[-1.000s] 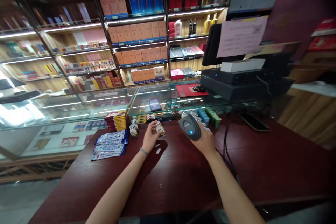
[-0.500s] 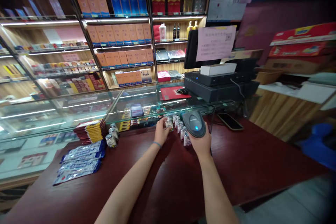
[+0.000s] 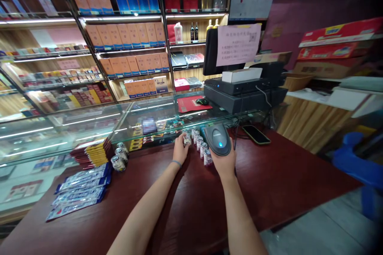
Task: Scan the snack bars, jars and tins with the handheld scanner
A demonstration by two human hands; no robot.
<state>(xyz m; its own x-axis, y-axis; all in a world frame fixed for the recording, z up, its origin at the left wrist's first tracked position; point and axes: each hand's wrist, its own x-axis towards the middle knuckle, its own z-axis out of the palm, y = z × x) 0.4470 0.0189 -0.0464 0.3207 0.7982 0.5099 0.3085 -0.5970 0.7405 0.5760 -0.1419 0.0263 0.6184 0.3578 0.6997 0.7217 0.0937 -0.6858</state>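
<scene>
My left hand has its fingers wrapped around a small glass jar with a silvery lid, near the back edge of the dark red counter. My right hand grips a grey barcode scanner with a lit blue light on top. Between the two hands, several similar small jars stand upright in a slanting row; the scanner hovers just to their right. Whether the jar in my left hand rests on the counter I cannot tell.
On the left lie blue-and-silver packets, stacked red and yellow packets and more small jars. Behind runs a glass display case. A phone lies right, below the cash register. A blue stool stands beyond.
The whole view has shifted, so most things appear farther left. Both hands keep their holds on the jar and the barcode scanner.
</scene>
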